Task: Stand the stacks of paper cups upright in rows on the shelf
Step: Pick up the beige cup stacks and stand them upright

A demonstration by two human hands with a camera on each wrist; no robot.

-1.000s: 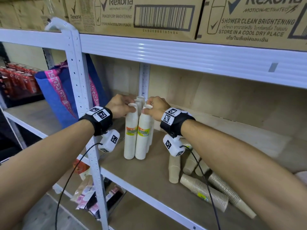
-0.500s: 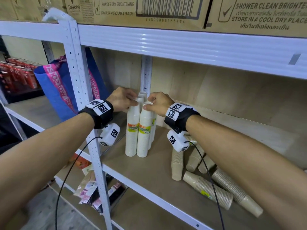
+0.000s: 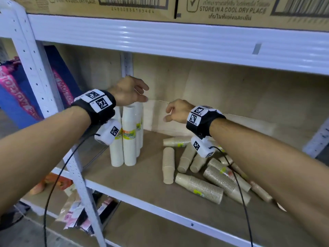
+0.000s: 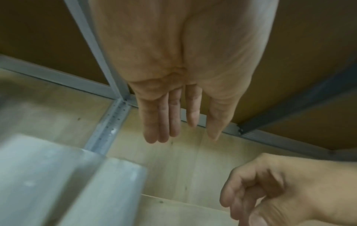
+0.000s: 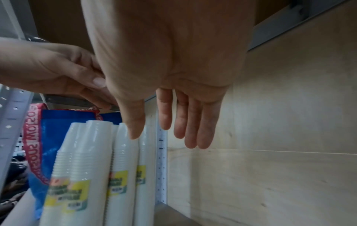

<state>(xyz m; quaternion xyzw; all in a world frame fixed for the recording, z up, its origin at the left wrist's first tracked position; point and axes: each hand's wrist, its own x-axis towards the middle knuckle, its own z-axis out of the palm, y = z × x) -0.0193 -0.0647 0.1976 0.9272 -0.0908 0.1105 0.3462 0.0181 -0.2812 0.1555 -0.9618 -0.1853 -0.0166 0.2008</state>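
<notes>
Several white cup stacks [image 3: 129, 138] stand upright in a tight group at the shelf's left end, by the rear post. My left hand [image 3: 142, 94] hovers just above their tops with fingers spread, holding nothing. The left wrist view shows its fingers [image 4: 164, 122] straight. Off to the right of the group, my right hand [image 3: 168, 113] hangs in the air with relaxed fingers and nothing in it; in the right wrist view the white stacks [image 5: 92, 168] are below and left of my right hand [image 5: 164, 137]. Several brown cup stacks [image 3: 199, 186] lie on their sides further right on the shelf board [image 3: 142, 189].
A white upright post [image 3: 35, 82] stands at the front left, with a blue and pink bag [image 3: 16, 97] behind it. The upper shelf beam [image 3: 178, 36] carries cardboard boxes [image 3: 106, 4]. Packets [image 3: 78, 214] lie on the shelf below. Bare board shows between the white and brown stacks.
Both hands have let go of the tops of the white stacks. The left hand has lifted above them and the right hand has drawn away to the right.
</notes>
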